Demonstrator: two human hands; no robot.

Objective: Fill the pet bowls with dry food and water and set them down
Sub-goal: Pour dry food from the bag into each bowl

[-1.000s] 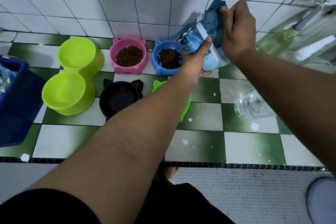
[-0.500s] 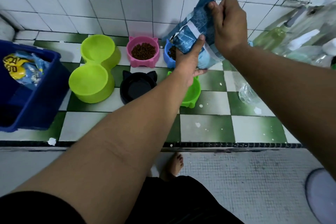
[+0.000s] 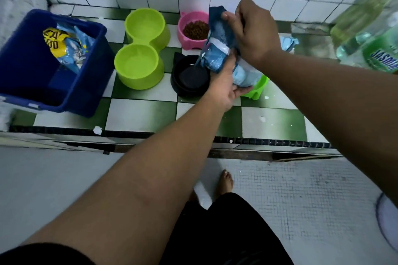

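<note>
Two hands are seen in the head view on one dry-food bag (image 3: 216, 54): its crumpled top is pinched by the right hand (image 3: 252, 32), and its base is cupped from below by the left hand (image 3: 224, 92), fingers curled round it. Compared with half a second ago, the bag has been drawn back from the far blue bowl, which is now hidden behind the bag and the right hand. It is held, top uppermost, above the black bowl (image 3: 185, 82) and the small green bowl (image 3: 258, 88). From this it is judged that the far bowls are done, kibble being seen in the pink bowl (image 3: 182, 37) just left of the right hand, and that the black bowl is next. Left of both hands a lime double bowl (image 3: 137, 80) is set with nothing seen in it, and further left a blue bin (image 3: 81, 92) with a cat-food packet (image 3: 64, 47) inside. Right of the right hand a green-labelled bottle (image 3: 379, 56) is crowded among others, and a crumpled pale wrapper (image 3: 288, 42) lies just beyond the wrist. Much of the green bowl is covered by the left hand and the bag; the black bowl is left open from above.
</note>
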